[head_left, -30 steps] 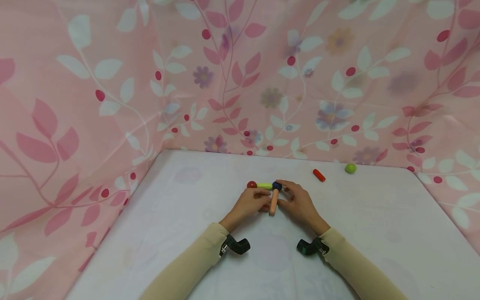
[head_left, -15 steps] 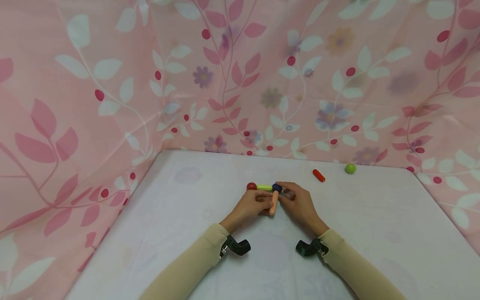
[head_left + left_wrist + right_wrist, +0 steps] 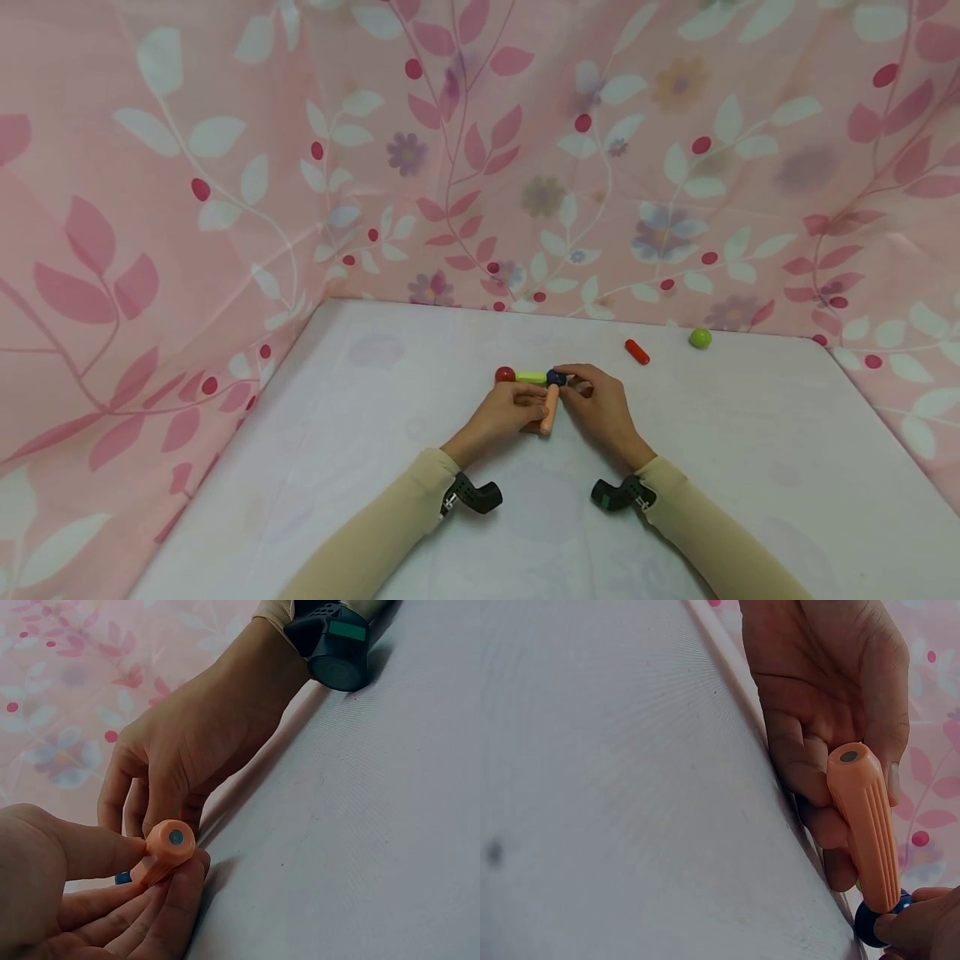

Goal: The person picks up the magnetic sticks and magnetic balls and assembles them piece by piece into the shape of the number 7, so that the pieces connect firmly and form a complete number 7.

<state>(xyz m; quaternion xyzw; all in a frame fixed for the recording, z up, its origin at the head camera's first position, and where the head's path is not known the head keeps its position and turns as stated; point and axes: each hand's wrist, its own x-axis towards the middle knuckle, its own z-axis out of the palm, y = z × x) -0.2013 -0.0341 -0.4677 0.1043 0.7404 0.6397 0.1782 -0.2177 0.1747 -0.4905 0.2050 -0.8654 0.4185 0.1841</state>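
Between the thumb and fingers of my left hand [image 3: 497,417] is an orange ribbed magnetic rod [image 3: 551,412], its metal-tipped end towards me in the left wrist view. The rod's far end meets a dark blue ball [image 3: 556,377]. My right hand [image 3: 604,410] pinches that ball; in the right wrist view its thumb presses the blue ball [image 3: 865,927] beside the rod. A yellow-green rod [image 3: 530,377] runs left from the ball to a red ball [image 3: 505,374], making an L shape with the orange rod. Left fingers partly hide the near side of this row.
Farther back on the white table [image 3: 345,400] lie a short red rod [image 3: 637,352] and a green ball [image 3: 701,337], right of my hands. A floral pink cloth [image 3: 480,167] hangs behind the table and along its left side.
My left thumb has come onto the orange rod, and the fingers now hold it. The joined pieces have shifted slightly towards me, with the right hand staying at the blue ball.
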